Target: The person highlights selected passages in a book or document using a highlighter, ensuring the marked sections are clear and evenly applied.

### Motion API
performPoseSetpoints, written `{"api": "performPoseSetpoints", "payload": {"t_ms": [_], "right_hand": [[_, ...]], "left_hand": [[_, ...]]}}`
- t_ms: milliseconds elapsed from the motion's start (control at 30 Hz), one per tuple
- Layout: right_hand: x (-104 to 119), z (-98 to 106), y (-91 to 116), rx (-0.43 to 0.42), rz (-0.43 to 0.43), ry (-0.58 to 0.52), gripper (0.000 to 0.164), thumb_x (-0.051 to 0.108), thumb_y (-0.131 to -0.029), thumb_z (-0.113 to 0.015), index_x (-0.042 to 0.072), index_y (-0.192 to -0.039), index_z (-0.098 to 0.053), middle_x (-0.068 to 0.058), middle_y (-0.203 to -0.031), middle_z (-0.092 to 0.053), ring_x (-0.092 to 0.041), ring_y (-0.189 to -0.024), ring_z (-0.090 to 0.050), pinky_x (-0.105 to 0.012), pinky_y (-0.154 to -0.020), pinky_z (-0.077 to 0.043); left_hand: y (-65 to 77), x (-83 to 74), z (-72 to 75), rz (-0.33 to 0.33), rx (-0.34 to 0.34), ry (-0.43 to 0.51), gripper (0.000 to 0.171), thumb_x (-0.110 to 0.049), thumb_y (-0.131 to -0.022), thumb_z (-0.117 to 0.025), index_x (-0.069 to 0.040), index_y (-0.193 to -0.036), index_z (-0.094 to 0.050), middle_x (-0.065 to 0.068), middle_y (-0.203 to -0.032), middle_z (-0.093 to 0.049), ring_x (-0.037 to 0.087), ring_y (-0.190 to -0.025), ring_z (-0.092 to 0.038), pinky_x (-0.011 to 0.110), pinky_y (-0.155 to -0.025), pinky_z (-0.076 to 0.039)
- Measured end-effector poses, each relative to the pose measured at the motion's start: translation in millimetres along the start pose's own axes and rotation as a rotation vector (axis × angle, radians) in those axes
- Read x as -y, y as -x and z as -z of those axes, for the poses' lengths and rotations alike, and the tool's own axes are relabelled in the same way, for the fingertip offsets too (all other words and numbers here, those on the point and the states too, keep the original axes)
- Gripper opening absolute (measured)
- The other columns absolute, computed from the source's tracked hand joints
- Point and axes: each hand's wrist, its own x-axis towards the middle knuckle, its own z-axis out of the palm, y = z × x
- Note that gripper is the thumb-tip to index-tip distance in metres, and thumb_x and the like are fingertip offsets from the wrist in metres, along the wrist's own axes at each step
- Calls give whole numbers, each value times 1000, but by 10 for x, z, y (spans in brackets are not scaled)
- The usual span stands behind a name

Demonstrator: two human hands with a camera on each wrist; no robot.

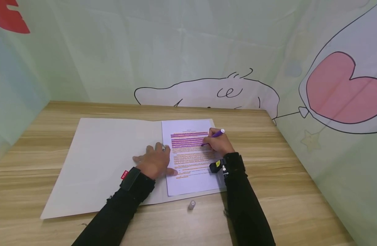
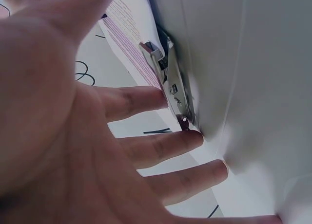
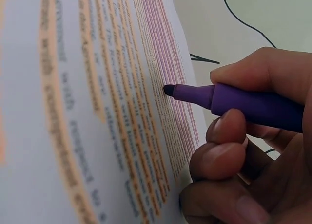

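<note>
My right hand [image 1: 221, 143] pinches a purple marker [image 3: 258, 104] between thumb and fingers. Its dark tip [image 3: 168, 90] is at the printed lines of a white sheet [image 1: 188, 187], just below a band of purple-marked lines in the upper part. Orange marking covers lines further down the page. My left hand [image 1: 154, 162] rests with fingers spread across the inner edge of the sheet and the opened white folder [image 1: 105, 153]. In the left wrist view, a metal clip [image 2: 171, 83] lies by its fingertips, along the sheet's edge.
A small greyish marker cap [image 1: 192, 205] stands on the wooden table [image 1: 284, 191], just in front of the folder. Fabric walls with line drawings and a pink heart [image 1: 342, 89] enclose the table at the back and sides.
</note>
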Motion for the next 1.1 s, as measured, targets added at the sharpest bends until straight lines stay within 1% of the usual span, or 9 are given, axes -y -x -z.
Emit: {"api": "performPoseSetpoints", "payload": {"t_ms": [200, 367, 500, 600, 833, 1000, 1100], "right_hand": [[7, 14, 0, -1, -1, -4, 33, 5, -80, -73, 14, -62, -46, 6, -50, -46, -11, -49, -42, -24, -43, -27], [-15, 31, -10, 1, -25, -25, 33, 5, -80, -74, 14, -63, -46, 6, -51, -47, -11, -49, -43, -24, -43, -27], [-35, 56, -17, -3, -33, -16, 32, 6, -81, -74, 13, -64, -47, 5, -51, -47, -11, -47, -42, -24, -42, -26], [-41, 73, -20, 8, -36, -5, 31, 8, -83, -73, 13, -65, -48, 4, -53, -48, -11, -49, -43, -24, -44, -27], [-46, 118, -13, -6, -83, -34, 32, 6, -85, -73, 13, -66, -47, 2, -55, -49, -13, -53, -45, -25, -46, -27], [-21, 124, -5, 0, -74, -19, 31, 6, -84, -72, 13, -65, -48, 3, -54, -48, -14, -52, -45, -26, -46, -27], [-18, 127, -5, -1, -81, -31, 32, 5, -83, -73, 13, -65, -48, 3, -53, -48, -13, -51, -44, -25, -45, -27]], "left_hand": [[9, 6, 2, 0, -6, 3, 99, -53, -69, -85, -5, -145, -44, 27, -142, -44, 48, -121, -47, 84, -90, -36], [8, 5, -2, -3, -3, 10, 98, -52, -70, -86, -4, -144, -44, 28, -141, -44, 49, -121, -47, 85, -89, -36], [1, 2, -1, -8, 1, 4, 98, -53, -70, -85, -4, -145, -43, 28, -142, -43, 50, -122, -47, 85, -88, -36], [-4, -2, 3, -7, 4, -1, 99, -54, -70, -85, -4, -145, -43, 28, -143, -42, 50, -122, -46, 85, -88, -36], [-8, -3, -3, -7, 9, -2, 100, -54, -70, -84, -5, -146, -43, 28, -144, -41, 50, -122, -46, 85, -88, -36], [-16, 3, 0, -5, 12, 2, 99, -53, -71, -84, -4, -146, -42, 28, -144, -41, 51, -124, -45, 85, -88, -35], [-18, 10, -2, -6, 18, 4, 100, -53, -71, -84, -3, -147, -42, 29, -145, -40, 51, -125, -44, 85, -88, -35]]}}
